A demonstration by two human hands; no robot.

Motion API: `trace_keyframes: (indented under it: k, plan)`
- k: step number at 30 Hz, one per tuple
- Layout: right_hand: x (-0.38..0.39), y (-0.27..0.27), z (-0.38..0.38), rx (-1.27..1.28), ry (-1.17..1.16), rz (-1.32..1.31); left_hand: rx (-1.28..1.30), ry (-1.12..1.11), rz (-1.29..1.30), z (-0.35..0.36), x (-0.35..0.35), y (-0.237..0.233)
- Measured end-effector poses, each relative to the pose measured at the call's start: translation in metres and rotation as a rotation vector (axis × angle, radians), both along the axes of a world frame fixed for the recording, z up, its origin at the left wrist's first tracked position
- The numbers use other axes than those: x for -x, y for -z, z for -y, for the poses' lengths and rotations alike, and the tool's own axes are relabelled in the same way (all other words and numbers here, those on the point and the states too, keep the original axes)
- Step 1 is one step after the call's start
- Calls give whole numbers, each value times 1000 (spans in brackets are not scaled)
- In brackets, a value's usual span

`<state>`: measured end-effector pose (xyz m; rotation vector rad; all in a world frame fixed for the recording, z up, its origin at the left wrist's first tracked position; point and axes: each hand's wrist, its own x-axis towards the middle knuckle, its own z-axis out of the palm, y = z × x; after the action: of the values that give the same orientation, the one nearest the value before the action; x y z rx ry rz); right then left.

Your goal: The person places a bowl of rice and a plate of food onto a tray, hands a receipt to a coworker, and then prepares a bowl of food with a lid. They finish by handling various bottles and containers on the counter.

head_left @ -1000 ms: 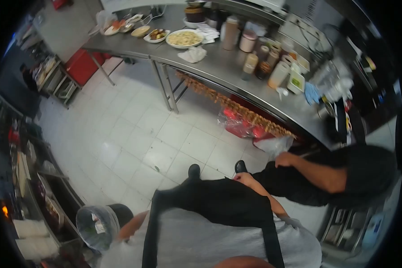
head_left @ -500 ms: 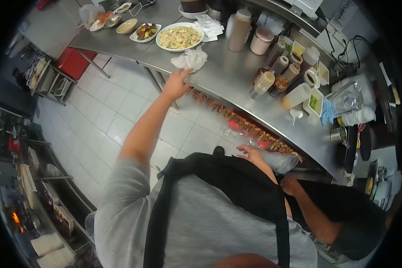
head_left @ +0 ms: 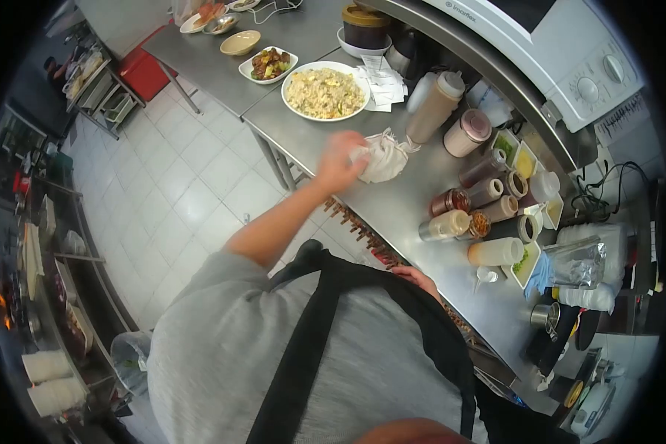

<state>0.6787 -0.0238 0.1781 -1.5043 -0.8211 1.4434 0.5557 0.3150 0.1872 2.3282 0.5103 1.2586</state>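
Observation:
My left hand, smeared by motion, reaches over the steel table's front edge, its fingers right at the side of a crumpled white cloth. I cannot tell whether it grips the cloth. Behind the cloth stands a white oval plate of fried rice, with a smaller dish of browned chunks and green pieces to its left. Low by the table's front edge, my right hand shows partly past the apron, with its fingers loosely stretched and nothing visible in them.
Squeeze bottles and sauce jars crowd the table's right side. Paper slips lie beside the rice plate. A microwave sits on a shelf above. Along the left, racks border the tiled floor, with flames at far left.
My view has swung and come closer to the table. The cloth lies farther right relative to the rice plate, and my left hand has moved over the table. The other person's arm has left view.

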Motion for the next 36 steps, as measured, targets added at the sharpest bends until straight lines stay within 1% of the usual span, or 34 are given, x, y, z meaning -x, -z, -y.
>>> trace_keyframes:
  k: [1,2,3,4,5,6,7,8,9,10,11,13,16,17,18,19,20,21,22,23,25,26,29,31,33,36]
  plan:
    - [1,-2,-3,-15,22,-99,124,-150,40,-19,17,-5]
    - [2,-8,-8,-28,27,-132,492,-312,126,-37,31,-14]
    - [5,-16,-15,-39,32,-166,446,-457,205,-79,48,8]
    - [10,-24,-25,-53,40,-199,660,-511,332,-116,64,7]
    - [16,-33,-38,-73,52,-230,1003,-514,400,-146,79,8]
    - [21,-40,-52,-99,71,-258,1115,-434,478,-184,93,25]
    - [25,-46,-67,-133,102,-279,1270,-228,643,-211,105,30]
    - [25,-40,-83,-143,94,-225,1376,-216,636,-235,112,34]
    - [24,-35,-99,-151,98,-168,1392,-122,591,-264,118,50]
    - [27,-56,-118,-130,70,-183,1372,-90,542,-269,114,39]
    - [30,-60,-137,-176,52,-266,1417,-48,548,-276,114,31]
    - [33,-46,-184,-173,57,-451,1423,45,541,-285,108,26]
    - [27,-36,-265,-115,228,-601,1381,165,525,-299,99,29]
    - [19,-31,-294,-115,315,-637,1339,305,514,-308,98,37]
    - [17,-24,-322,-113,402,-607,1398,321,557,-315,95,42]
    - [16,-16,-348,-112,492,-588,1456,308,528,-319,94,38]
    - [16,-6,-365,-157,496,-534,1460,271,525,-317,96,41]
    - [15,1,-378,-194,494,-478,1482,268,478,-331,96,56]
    - [12,15,-392,-200,487,-487,1533,253,533,-339,95,70]
    - [9,22,-402,-200,466,-495,1430,195,448,-324,94,53]
    - [13,25,-411,-168,528,-503,1489,147,428,-316,94,41]
    - [15,23,-417,-152,551,-507,1523,124,441,-328,93,41]
    - [38,35,-420,-221,561,-588,1603,74,456,-348,86,43]
    - [67,43,-409,-172,613,-663,1620,53,442,-337,95,37]
    - [89,45,-391,-149,637,-720,1620,79,420,-333,110,40]
    - [97,51,-365,-63,462,-767,1613,96,396,-324,131,44]
